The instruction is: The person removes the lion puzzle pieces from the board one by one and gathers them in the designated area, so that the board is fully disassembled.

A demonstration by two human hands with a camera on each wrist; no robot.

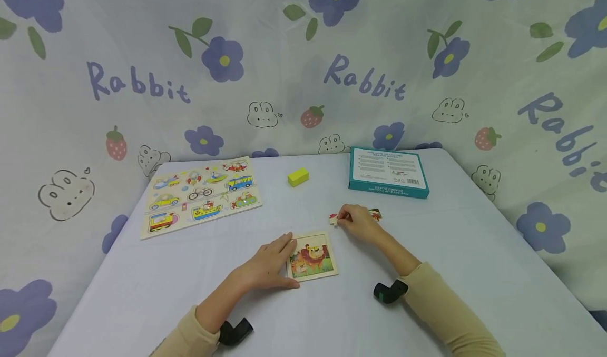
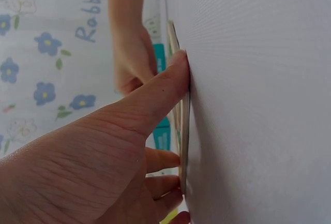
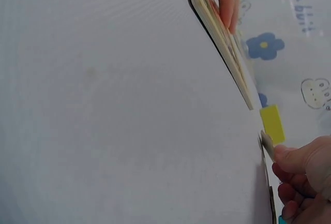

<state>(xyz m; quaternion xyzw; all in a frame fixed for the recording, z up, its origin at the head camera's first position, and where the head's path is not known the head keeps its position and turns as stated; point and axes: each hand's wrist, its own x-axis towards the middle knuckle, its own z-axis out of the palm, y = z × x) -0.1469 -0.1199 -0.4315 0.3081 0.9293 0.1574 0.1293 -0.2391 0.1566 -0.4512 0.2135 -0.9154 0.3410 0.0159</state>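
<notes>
A small square wooden jigsaw board [image 1: 314,259] with a lion picture lies on the table; the upper part of its inset is pale. My left hand [image 1: 270,262] rests at its left side, fingers on the upper left corner and thumb along the near edge. To the right, my right hand [image 1: 360,223] pinches a thin jigsaw piece [image 3: 267,144] between thumb and fingertips, just above the table. A red and white part of a piece [image 1: 333,219] shows left of these fingertips. More colourful jigsaw pieces [image 1: 375,214] lie partly hidden behind this hand.
A large vehicle puzzle board [image 1: 201,195] lies at the back left. The yellow block [image 1: 298,177] sits behind the lion board. At the back right is a teal and white box [image 1: 389,171]. A patterned cloth hangs behind the white table [image 1: 332,325].
</notes>
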